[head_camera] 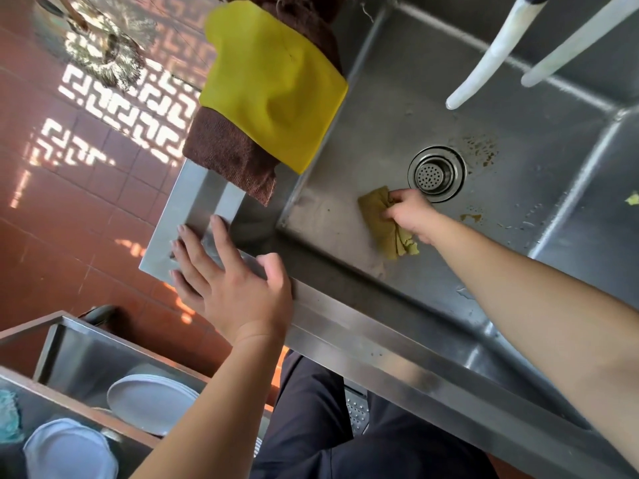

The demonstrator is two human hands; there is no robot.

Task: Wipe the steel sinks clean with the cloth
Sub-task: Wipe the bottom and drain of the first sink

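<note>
Cloth [387, 223] bunched on sink [332, 216] floor just beside drain [436, 173], gripped by right hand [411, 212]; left hand [228, 281] flat, fingers spread, on sink's corner rim, below yellow rag [273, 84] draped over brown towel [231, 153].

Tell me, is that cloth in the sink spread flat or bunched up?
Bunched up. The cloth is crumpled into folds under the right hand, which grips it on the sink floor.

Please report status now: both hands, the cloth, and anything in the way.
Right hand grips olive cloth on sink floor beside drain strainer. Left hand flat on sink corner rim. Brown stains beyond drain; nothing blocking.
</note>
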